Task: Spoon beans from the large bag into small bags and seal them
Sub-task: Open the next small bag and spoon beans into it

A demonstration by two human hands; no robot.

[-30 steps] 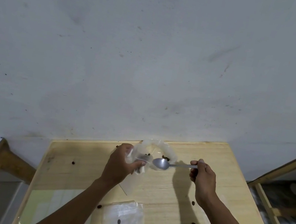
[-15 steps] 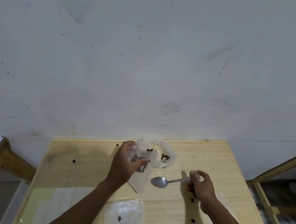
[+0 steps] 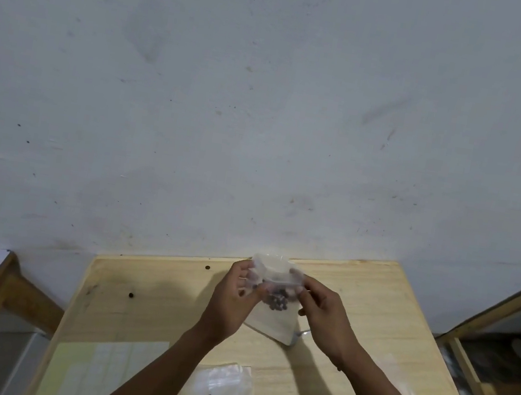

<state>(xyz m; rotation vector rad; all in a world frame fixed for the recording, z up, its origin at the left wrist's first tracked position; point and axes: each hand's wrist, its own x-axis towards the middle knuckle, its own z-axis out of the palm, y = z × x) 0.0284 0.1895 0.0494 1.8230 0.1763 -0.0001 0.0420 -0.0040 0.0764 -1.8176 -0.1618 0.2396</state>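
Head view: the small bag (image 3: 274, 297) hangs above the wooden table (image 3: 372, 303) near its far edge, pinched between the left hand (image 3: 235, 292) and the right hand (image 3: 324, 313) at its upper corners. The film looks thin, limp and slippery — a few beans (image 3: 277, 299) weigh little. Best gripped along the top strip.

The pale wooden tabletop (image 3: 372, 303) shows fine straight grain. Dark brown beans (image 3: 277, 300) fill a clear plastic small bag (image 3: 270, 318). The wall (image 3: 268, 96) is smudged grey-white.
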